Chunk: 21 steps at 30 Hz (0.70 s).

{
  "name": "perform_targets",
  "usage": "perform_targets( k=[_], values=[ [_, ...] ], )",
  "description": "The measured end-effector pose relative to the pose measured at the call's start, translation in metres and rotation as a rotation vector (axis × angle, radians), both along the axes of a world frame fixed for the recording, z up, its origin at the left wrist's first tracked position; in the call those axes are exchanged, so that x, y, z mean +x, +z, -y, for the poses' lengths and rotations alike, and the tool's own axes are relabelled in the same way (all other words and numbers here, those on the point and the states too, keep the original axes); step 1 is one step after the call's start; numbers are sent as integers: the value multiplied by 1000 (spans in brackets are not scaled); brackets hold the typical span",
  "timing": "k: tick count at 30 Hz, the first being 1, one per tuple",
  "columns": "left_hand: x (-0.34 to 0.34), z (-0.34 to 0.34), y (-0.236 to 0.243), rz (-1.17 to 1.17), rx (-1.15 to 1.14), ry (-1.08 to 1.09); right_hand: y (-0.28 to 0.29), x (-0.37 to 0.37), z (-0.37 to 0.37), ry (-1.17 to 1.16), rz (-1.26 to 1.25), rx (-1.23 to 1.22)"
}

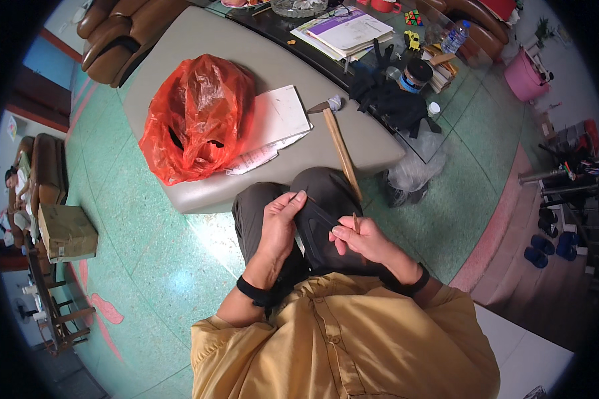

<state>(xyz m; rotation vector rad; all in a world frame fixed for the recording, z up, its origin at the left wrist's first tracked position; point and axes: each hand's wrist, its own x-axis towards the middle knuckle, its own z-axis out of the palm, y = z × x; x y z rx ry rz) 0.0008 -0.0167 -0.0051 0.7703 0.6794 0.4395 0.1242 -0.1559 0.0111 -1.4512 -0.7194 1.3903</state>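
Observation:
My left hand (pixel 283 219) is closed above my lap, thumb and fingers pinching the upper end of a flat black piece (pixel 318 223) with a bent, strap-like outline. I cannot tell its exact kind. My right hand (pixel 365 241) is closed at the piece's right edge, and a thin brown stick (pixel 356 224) stands up from between its fingers. A small pointed tip shows beside my left thumb, too small to name. Beyond my knees, a wooden stick (pixel 340 151) lies across the edge of the grey padded bench (pixel 273 66).
A red plastic bag (pixel 199 120) and white papers (pixel 283 116) lie on the bench. The dark table (pixel 273 33) behind holds books (pixel 346 33), a jar (pixel 416 73) and black cloth (pixel 393 103). A cardboard box (pixel 66 233) stands left; a pink bucket (pixel 526 73) stands right.

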Motion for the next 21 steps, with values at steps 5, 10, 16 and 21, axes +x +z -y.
perform_targets(
  k=[5, 10, 16, 21],
  values=[
    [-2, -5, 9, 43, -142, -85, -6, 6, 5, -32, -57, 22],
    [-19, -1, 1, -46, -60, -325, -12, 9, 9, -68, -43, 39],
    [-18, 6, -4, -53, 218, -439, -17, 12, -7, -66, 174, 153],
    [-19, 9, -4, -89, 337, -476, -19, 7, -9, -97, 192, 143]
  ],
)
